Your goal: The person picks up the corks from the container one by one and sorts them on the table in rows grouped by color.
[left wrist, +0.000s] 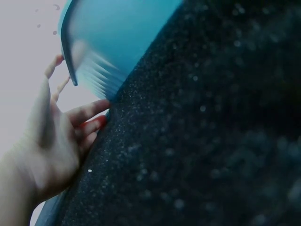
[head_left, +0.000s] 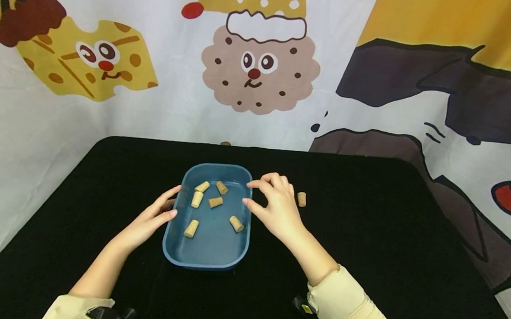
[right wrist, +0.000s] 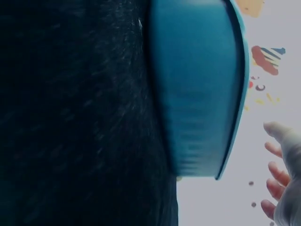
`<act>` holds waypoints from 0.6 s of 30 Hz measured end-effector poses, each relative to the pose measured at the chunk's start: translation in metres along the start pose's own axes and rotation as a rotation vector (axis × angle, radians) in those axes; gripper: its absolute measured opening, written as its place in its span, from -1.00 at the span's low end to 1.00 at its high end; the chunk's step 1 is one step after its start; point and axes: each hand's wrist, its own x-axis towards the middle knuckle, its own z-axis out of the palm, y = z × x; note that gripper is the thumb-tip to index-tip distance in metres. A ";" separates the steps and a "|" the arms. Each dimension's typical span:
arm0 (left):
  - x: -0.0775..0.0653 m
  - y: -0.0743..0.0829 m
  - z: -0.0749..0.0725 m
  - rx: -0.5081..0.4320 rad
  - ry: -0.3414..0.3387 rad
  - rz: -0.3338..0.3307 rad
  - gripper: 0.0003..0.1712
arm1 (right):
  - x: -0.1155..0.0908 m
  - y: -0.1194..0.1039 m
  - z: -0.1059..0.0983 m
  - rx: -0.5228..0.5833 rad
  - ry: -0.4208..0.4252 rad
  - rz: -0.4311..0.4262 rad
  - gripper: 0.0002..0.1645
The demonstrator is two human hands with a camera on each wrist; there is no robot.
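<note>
Six corks (head_left: pixel 215 202) are held in a blue tub (head_left: pixel 209 245), which is set on the black surface (head_left: pixel 347 240). One more cork (head_left: pixel 301 199) is found outside the tub, just past the right hand (head_left: pixel 281 206). The tub's left side is touched by the left hand (head_left: pixel 146 223), with its fingers loosely spread and not wrapped round anything. The right hand is held over the right rim, with a gap between thumb and finger, and nothing is seen pinched there. To do this part well, the tub should be steadied with a soft touch, since a hard push could make it slide. Each cork is best pinched round its middle and let go low down, because corks probably roll easily.
</note>
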 end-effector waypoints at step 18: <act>0.002 -0.001 0.001 0.000 0.005 -0.012 -0.31 | 0.047 -0.008 0.039 -0.208 -0.385 -0.158 -0.64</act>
